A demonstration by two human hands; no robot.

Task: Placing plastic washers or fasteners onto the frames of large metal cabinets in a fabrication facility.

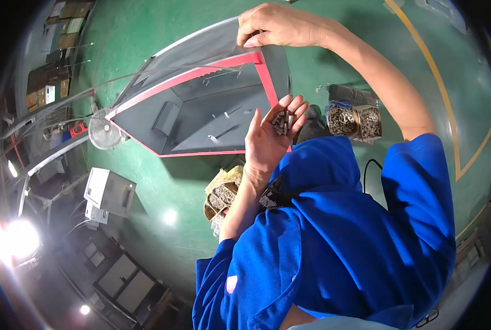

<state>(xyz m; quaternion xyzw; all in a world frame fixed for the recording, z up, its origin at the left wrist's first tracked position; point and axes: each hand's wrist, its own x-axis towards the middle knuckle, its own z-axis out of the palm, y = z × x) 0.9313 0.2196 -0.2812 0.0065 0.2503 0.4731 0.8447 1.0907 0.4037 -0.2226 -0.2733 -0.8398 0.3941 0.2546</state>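
Note:
My left hand (264,149) is turned palm up and cupped around a handful of small grey metal fasteners (283,122). It hovers by the near right corner of a large grey metal cabinet shell (223,104) whose open front has a red-pink rim (267,82). Across the shell, my right hand (281,26) is at the top far corner, thumb and fingers pinched together against the grey panel. Whatever the pinch holds is too small and hidden to make out. Inside the shell lie a few small loose parts and a dark slim rod-like piece (223,133).
Boxes of small metal parts stand on the green floor: one pair (355,121) to the right, another open bag or box (221,199) below my left forearm. A round fan (106,129), a white box-shaped unit (110,191) and stacked cartons (47,88) are at the left.

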